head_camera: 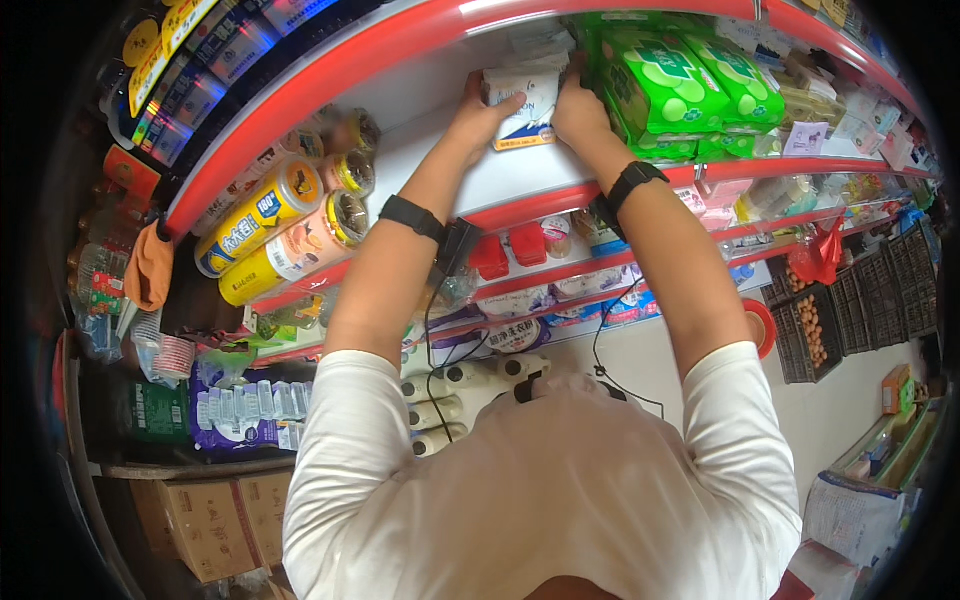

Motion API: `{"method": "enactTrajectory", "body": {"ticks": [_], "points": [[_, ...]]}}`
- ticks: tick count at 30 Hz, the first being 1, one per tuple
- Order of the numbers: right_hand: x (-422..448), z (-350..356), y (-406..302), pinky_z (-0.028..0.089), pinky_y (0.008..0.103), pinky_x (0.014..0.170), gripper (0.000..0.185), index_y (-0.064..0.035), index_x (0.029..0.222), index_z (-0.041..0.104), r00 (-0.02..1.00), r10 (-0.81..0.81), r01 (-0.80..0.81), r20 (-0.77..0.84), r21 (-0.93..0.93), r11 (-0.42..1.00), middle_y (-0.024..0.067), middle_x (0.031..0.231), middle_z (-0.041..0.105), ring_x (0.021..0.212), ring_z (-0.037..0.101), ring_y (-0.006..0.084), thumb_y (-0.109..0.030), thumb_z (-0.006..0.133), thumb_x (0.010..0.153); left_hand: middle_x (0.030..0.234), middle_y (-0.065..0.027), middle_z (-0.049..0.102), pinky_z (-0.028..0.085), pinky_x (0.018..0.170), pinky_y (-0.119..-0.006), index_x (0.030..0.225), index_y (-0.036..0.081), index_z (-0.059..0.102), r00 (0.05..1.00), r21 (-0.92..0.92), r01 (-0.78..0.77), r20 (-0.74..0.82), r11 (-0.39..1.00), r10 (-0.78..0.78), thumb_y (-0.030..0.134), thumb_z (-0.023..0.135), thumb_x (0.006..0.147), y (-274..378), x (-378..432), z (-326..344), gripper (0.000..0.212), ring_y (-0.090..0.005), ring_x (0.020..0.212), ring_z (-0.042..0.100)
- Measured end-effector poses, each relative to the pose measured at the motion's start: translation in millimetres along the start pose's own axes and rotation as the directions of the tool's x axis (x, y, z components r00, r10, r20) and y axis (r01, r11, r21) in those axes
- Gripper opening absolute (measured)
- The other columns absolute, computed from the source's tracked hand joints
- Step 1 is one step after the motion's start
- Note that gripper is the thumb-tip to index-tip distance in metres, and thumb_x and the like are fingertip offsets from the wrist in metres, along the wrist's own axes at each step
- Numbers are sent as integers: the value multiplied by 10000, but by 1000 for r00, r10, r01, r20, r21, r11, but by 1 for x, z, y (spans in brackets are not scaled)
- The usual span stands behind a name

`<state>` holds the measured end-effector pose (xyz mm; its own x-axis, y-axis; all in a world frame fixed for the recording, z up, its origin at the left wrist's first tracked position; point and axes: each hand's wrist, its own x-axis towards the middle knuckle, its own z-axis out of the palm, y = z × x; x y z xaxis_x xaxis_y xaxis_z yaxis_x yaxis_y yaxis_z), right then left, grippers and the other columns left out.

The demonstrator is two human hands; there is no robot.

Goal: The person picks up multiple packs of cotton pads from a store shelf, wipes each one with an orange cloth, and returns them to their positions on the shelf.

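Note:
A row of white tissue packets (526,112) with blue and yellow print stands on the white shelf (420,139) in front of me. My left hand (480,120) presses the packets from the left, its thumb across the front one. From the other side, my right hand (581,112) holds the right edge of the same packets; some of its fingers are hidden behind them. Just right of that hand sit green packs (660,82) with a light dot pattern, stacked on the same shelf. Both wrists wear black straps.
Snack canisters (259,217) stand at the left of the shelf. A red shelf edge (525,214) runs below my forearms, with lower shelves of packaged goods beneath. Black cables (429,322) hang near my arms. Crates with eggs (810,330) are on the floor at right; cardboard boxes (210,525) lie lower left.

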<state>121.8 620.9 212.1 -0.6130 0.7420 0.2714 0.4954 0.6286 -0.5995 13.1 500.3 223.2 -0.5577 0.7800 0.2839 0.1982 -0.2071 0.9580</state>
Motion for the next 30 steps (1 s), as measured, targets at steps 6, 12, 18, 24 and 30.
{"method": "enactTrajectory", "body": {"ticks": [6, 12, 18, 24, 30], "points": [[-62, -15, 23, 509, 490, 819, 931, -68, 1531, -18, 906, -412, 423, -101, 152, 893, 328, 1131, 556, 951, 609, 468, -4, 573, 815, 1361, -253, 473, 455, 1011, -366, 1402, -7, 276, 999, 114, -22, -30, 993, 25, 138, 779, 798, -11, 10, 2, 799, -321, 1247, 504], [-147, -95, 37, 482, 422, 842, 702, -72, 1445, 354, 639, -743, 745, 197, 84, 662, 211, 1146, 536, 1026, 546, 383, 74, 564, 791, 1338, -263, 495, 496, 955, -361, 1386, -11, 306, 999, 174, -25, -24, 984, 30, 175, 794, 786, -5, 18, 14, 795, -328, 1174, 564], [-188, -126, 43, 482, 415, 773, 446, -69, 1220, 566, 675, -737, 735, -30, 116, 668, 148, 1055, 565, 906, 583, 344, 16, 604, 783, 1347, -244, 481, 485, 979, -362, 1403, 9, 285, 998, 101, -6, -64, 995, 12, 94, 757, 813, -15, 17, 26, 760, -307, 1201, 542], [-207, -113, 40, 500, 408, 759, 351, -59, 1153, 590, 711, -702, 698, -39, 169, 696, 131, 1059, 562, 928, 603, 341, -10, 627, 807, 1249, -222, 557, 538, 863, -351, 1300, -8, 419, 988, 18, -57, -146, 998, 59, 134, 789, 785, -12, 0, 42, 650, -270, 1102, 609], [-234, -99, 58, 507, 387, 764, 316, -48, 1142, 607, 856, -505, 511, -112, 333, 792, 148, 1061, 550, 926, 599, 339, -10, 640, 830, 1107, -204, 586, 476, 901, -418, 1183, 11, 534, 930, 305, -190, -249, 933, 270, 184, 859, 686, -49, 10, 46, 618, -325, 1038, 575]]}}
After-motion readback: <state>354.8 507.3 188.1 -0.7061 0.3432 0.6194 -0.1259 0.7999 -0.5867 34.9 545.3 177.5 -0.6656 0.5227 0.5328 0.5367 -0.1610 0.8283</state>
